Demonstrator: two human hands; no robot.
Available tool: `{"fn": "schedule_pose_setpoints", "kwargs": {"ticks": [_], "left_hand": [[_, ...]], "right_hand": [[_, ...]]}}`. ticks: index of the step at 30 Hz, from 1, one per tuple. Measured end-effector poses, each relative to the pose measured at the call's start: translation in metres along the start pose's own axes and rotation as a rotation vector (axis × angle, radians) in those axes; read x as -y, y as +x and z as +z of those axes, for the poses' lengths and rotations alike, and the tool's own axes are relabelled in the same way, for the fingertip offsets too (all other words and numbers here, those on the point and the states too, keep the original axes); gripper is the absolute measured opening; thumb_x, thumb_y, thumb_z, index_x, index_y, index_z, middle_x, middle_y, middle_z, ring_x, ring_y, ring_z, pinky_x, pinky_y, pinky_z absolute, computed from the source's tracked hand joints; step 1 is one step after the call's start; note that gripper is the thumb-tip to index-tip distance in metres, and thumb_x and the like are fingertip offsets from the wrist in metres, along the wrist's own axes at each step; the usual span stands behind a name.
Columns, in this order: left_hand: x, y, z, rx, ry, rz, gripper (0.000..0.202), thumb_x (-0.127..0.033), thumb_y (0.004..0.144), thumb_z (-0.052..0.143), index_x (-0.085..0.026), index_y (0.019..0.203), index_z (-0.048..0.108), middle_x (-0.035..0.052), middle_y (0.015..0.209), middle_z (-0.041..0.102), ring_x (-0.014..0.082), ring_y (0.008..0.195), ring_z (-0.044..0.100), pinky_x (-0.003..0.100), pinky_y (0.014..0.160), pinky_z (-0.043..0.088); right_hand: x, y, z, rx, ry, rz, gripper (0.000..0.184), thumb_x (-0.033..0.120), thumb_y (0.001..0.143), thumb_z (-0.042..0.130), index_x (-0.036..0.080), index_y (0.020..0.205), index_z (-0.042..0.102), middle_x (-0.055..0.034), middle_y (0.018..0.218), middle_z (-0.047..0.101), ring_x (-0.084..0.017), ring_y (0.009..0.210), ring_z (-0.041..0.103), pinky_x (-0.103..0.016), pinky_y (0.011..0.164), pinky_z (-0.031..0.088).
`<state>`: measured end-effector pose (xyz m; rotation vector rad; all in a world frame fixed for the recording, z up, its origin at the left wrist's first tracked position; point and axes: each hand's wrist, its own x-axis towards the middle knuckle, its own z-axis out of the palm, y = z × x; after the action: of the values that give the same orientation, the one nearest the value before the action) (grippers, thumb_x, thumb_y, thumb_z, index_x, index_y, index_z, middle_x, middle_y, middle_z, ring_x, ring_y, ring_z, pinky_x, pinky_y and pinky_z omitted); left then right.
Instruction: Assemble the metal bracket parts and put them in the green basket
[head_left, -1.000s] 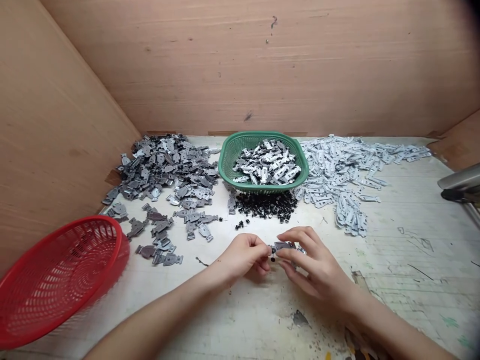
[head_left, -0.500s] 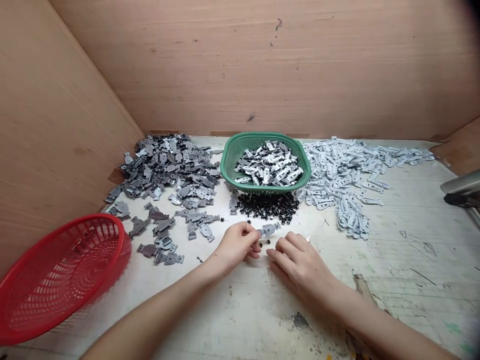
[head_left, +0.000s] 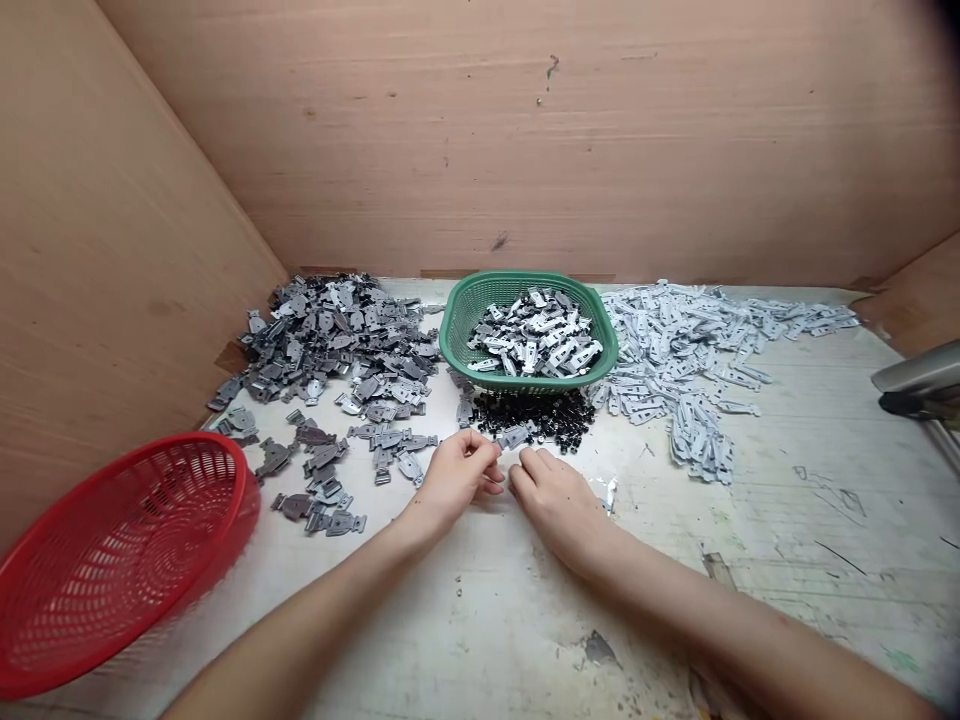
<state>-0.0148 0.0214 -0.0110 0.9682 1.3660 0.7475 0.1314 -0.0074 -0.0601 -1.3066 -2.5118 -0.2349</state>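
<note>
Between thumb and fingers, my left hand (head_left: 466, 472) pinches a grey metal clip plate (head_left: 516, 436) that points to the right, just in front of the black pile. My right hand (head_left: 559, 505) is close beside it with fingers curled together and pressed down near the table. Whatever those fingers grip is hidden beneath them. A small pale metal piece (head_left: 610, 495) lies right of my right hand. Small black parts (head_left: 536, 415) are heaped beyond both hands, below the green basket (head_left: 529, 384), which contains many joined metal clips.
Grey metal plates (head_left: 337, 335) are piled at the back left, with several scattered nearer. Long whitish metal strips (head_left: 675, 350) spread at the back right. A red basket (head_left: 251, 490) tilts at the left. A metal tool end (head_left: 919, 375) juts in from the right. Wooden walls (head_left: 495, 150) enclose the table.
Both hands have shifted slightly left and away from me, carrying the grey clip plate nearer the black parts. My right hand has come closer to my left, and the pale piece beside it shows more.
</note>
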Motion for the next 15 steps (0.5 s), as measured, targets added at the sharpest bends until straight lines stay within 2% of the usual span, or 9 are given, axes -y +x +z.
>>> {"fn": "schedule_pose_setpoints", "kwargs": {"ticks": [4,6,8,11,13,15], "left_hand": [[0.003,0.002,-0.001,0.029,-0.034,0.016,0.014,-0.025,0.074,0.057,-0.016,0.069,0.048,-0.0021,0.057,0.056,0.0085,0.049,0.056,0.022,0.054,0.050],[0.005,0.002,-0.002,0.045,-0.038,0.015,0.013,-0.025,0.074,0.056,-0.016,0.068,0.048,-0.0019,0.057,0.056,0.0080,0.048,0.055,0.023,0.055,0.050],[0.006,0.001,-0.001,0.075,-0.030,-0.013,0.014,-0.026,0.074,0.056,-0.016,0.068,0.048,-0.0010,0.057,0.057,0.0082,0.047,0.055,0.021,0.052,0.049],[0.006,-0.003,0.003,0.199,-0.020,-0.076,0.016,-0.027,0.071,0.058,-0.015,0.065,0.049,0.0005,0.054,0.058,0.0083,0.044,0.054,0.019,0.047,0.045],[0.006,-0.007,0.007,0.296,-0.042,-0.095,0.017,-0.028,0.069,0.061,-0.015,0.064,0.050,0.0007,0.052,0.058,0.0082,0.044,0.053,0.019,0.046,0.044],[0.005,-0.011,0.009,0.352,-0.070,-0.092,0.019,-0.029,0.067,0.063,-0.015,0.064,0.050,0.0001,0.051,0.057,0.0087,0.045,0.054,0.019,0.046,0.044]], "right_hand": [[-0.003,-0.001,-0.005,0.019,0.019,-0.063,0.018,-0.001,0.075,0.049,0.016,0.072,0.054,-0.0067,0.074,0.053,-0.019,0.067,0.046,-0.028,0.052,0.033],[-0.007,-0.005,-0.019,0.024,0.072,-0.044,0.020,-0.001,0.077,0.046,0.017,0.070,0.054,-0.0052,0.070,0.053,-0.017,0.063,0.045,-0.027,0.051,0.033],[-0.014,-0.010,-0.037,0.013,0.262,0.016,0.020,0.002,0.083,0.044,0.017,0.074,0.055,-0.0039,0.070,0.053,-0.016,0.064,0.047,-0.026,0.053,0.037],[-0.025,-0.014,-0.061,-0.092,0.586,0.108,0.013,0.011,0.088,0.046,0.019,0.087,0.057,-0.0044,0.079,0.054,-0.017,0.075,0.050,-0.028,0.064,0.042],[-0.030,-0.015,-0.067,-0.154,0.632,0.138,0.011,0.014,0.088,0.049,0.020,0.089,0.058,-0.0054,0.083,0.053,-0.019,0.081,0.049,-0.031,0.068,0.042],[-0.031,-0.015,-0.066,-0.145,0.631,0.151,0.011,0.015,0.088,0.050,0.020,0.087,0.059,-0.0059,0.083,0.051,-0.020,0.083,0.047,-0.033,0.070,0.042]]}}
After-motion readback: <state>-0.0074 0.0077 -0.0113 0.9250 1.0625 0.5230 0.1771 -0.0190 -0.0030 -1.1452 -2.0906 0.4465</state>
